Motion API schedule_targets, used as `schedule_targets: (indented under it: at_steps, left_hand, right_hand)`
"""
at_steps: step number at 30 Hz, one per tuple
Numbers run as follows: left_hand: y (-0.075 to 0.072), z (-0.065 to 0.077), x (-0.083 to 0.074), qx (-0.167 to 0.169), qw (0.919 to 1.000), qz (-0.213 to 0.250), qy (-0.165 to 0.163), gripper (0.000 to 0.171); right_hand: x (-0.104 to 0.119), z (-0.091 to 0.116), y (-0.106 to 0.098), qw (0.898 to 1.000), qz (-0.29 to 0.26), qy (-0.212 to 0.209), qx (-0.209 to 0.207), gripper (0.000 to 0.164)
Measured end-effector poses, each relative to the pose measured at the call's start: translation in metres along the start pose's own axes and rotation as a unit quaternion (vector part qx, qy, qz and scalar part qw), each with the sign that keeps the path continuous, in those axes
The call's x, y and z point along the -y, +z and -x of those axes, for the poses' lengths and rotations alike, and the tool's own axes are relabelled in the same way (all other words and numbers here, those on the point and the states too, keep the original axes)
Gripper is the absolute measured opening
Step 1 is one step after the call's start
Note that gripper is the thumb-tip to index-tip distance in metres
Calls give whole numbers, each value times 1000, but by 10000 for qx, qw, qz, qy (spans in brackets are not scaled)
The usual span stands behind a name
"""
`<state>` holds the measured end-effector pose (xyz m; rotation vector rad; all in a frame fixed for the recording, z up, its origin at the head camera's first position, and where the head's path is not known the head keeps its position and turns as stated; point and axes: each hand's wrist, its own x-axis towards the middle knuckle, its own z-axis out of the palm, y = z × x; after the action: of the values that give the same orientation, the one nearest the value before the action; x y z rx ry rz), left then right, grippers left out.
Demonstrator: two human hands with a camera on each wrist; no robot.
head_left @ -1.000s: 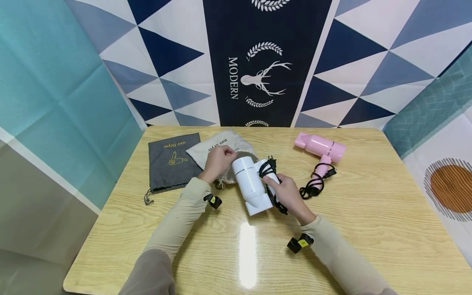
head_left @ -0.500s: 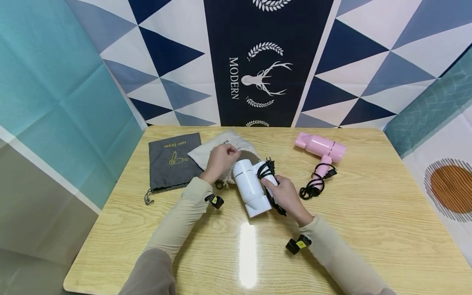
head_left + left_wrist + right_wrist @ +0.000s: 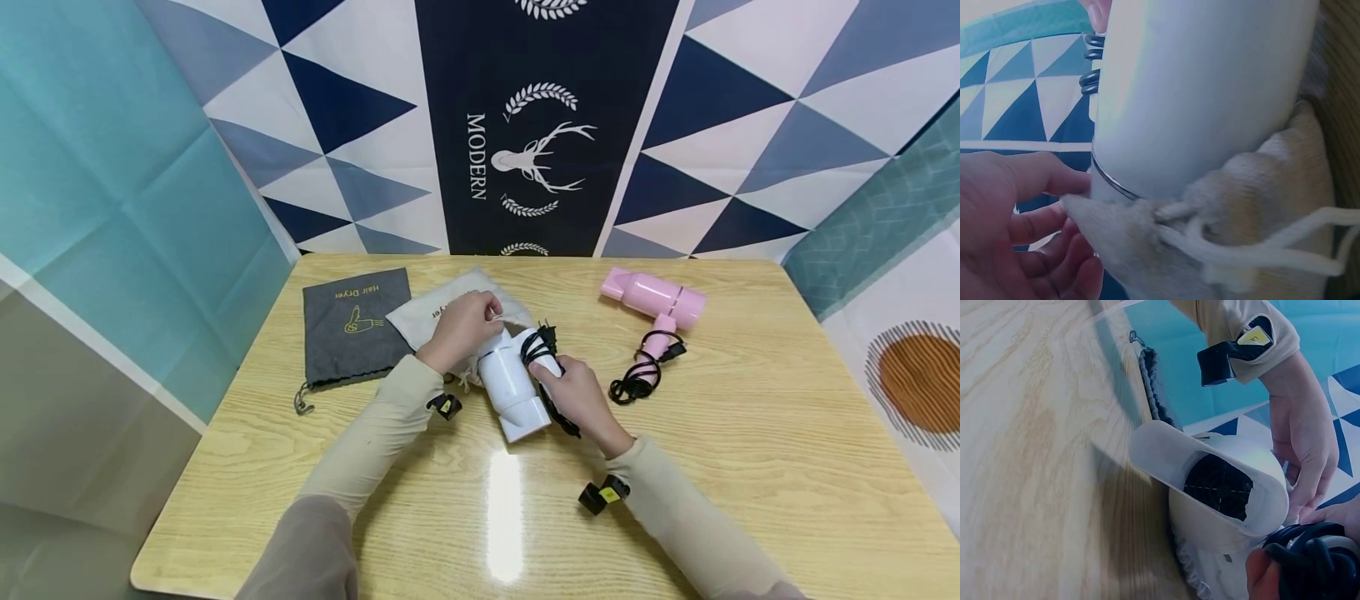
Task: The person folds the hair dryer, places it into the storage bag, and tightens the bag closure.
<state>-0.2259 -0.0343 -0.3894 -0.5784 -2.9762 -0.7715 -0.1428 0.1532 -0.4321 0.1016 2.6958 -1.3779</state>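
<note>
A white hair dryer (image 3: 510, 385) has its rear end at the mouth of a light drawstring bag (image 3: 486, 292). My left hand (image 3: 467, 327) pinches the bag's rim between thumb and fingers. In the left wrist view, the bag's edge (image 3: 1116, 234) overlaps the dryer's barrel (image 3: 1197, 94) near its silver ring, and a white drawstring (image 3: 1260, 250) hangs in loops. My right hand (image 3: 579, 395) grips the dryer's handle with the black cord (image 3: 536, 346) wound round it. From the right wrist, the dryer's nozzle (image 3: 1210, 481) faces the camera.
A dark grey bag (image 3: 352, 333) printed "Hair Dryer" lies flat at the left, beside the light bag. To the right rests a pink hair dryer (image 3: 652, 300) with its black cord (image 3: 637, 383) around the handle. Patterned cloth (image 3: 360, 100) hangs behind the wooden table (image 3: 750, 417).
My left hand has moved right and drawn the bag's rim over the dryer's rear end. The dryer has shifted slightly; my right hand keeps its grip.
</note>
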Motion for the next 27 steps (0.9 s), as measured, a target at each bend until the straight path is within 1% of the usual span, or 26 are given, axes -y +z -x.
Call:
schedule_targets:
  at_steps: [7, 9, 11, 13, 17, 22, 27]
  left_hand:
    - [-1, -13, -9, 337, 9971, -500, 473, 18]
    - [-1, -17, -11, 389, 9960, -597, 542, 17]
    - [-1, -21, -13, 422, 9956, -640, 533, 15]
    - [-1, -24, -13, 457, 9959, -636, 449, 14]
    - [2, -29, -14, 455, 9968, -543, 360, 18]
    - [5, -33, -14, 381, 9985, -257, 305, 25]
    - [4, -33, -15, 209, 9996, 23, 181, 24]
  right_hand:
    - [1, -2, -1, 9998, 169, -137, -31, 37]
    - [2, -3, -1, 9995, 227, -212, 3, 36]
    - [2, -4, -1, 9990, 317, -301, 39, 36]
    - [3, -4, -1, 9983, 429, -397, 58, 36]
    - [6, -6, -2, 9964, 641, -534, 136, 37]
    - [11, -7, -9, 9925, 899, -756, 327, 37]
    - [17, -11, -16, 9863, 1174, -1070, 452, 33]
